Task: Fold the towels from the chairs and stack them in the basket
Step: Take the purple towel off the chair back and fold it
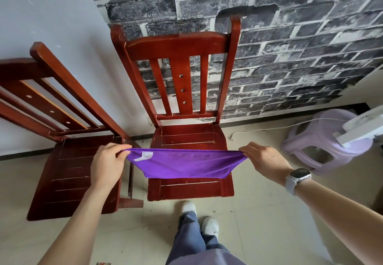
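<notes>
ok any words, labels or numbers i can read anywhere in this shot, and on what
None can be read.
White tag on the purple towel: print too small and blurred.
Watch on the right wrist: screen dark, no digits.
Small printed item at the floor's bottom edge: cut off, illegible.

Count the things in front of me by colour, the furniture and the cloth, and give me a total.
Red-brown: 2, the middle chair and the left chair
Purple: 1, the towel, pinched at its top corners by the left hand and right hand
Lilac: 1, the plastic stool
Total: 4
</notes>
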`<control>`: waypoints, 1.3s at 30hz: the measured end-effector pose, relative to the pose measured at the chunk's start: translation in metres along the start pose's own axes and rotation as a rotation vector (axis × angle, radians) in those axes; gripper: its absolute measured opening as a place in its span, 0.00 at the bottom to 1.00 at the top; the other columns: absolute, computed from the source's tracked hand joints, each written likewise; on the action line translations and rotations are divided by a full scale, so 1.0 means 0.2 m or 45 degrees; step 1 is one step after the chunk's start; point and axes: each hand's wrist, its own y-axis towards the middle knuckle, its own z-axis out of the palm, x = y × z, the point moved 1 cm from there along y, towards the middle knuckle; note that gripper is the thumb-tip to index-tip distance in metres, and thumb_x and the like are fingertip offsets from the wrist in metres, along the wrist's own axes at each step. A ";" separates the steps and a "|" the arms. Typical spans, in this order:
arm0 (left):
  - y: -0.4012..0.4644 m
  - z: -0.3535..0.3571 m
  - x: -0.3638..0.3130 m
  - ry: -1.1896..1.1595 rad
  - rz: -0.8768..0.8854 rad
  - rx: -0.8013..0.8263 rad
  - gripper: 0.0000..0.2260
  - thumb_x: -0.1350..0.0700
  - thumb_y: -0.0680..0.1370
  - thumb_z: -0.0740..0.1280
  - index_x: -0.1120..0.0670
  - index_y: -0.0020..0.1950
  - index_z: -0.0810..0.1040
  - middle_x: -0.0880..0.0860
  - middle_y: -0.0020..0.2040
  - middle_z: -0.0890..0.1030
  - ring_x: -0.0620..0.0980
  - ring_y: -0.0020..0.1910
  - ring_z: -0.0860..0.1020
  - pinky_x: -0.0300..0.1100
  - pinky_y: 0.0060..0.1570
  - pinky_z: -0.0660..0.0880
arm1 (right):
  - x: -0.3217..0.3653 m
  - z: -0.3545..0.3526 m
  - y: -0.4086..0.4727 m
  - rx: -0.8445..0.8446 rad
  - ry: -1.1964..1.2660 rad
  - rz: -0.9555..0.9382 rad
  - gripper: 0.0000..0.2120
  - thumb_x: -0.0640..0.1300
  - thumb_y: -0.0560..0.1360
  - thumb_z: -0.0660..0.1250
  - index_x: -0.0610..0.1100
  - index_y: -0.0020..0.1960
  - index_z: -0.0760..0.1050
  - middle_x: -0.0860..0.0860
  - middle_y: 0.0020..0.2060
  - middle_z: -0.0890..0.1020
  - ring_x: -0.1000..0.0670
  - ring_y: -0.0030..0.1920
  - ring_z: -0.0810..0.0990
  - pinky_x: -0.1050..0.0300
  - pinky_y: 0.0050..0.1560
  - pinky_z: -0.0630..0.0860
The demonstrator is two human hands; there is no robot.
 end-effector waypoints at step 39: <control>0.81 0.97 0.37 -0.144 -0.029 0.158 0.07 0.62 0.72 0.69 0.60 0.49 0.82 0.58 0.47 0.80 0.57 0.46 0.78 0.40 0.46 0.68 | -0.44 0.73 0.70 -0.096 0.195 0.698 0.07 0.34 0.74 0.62 0.36 0.47 0.79 0.38 0.46 0.78 0.37 0.45 0.78 0.47 0.45 0.76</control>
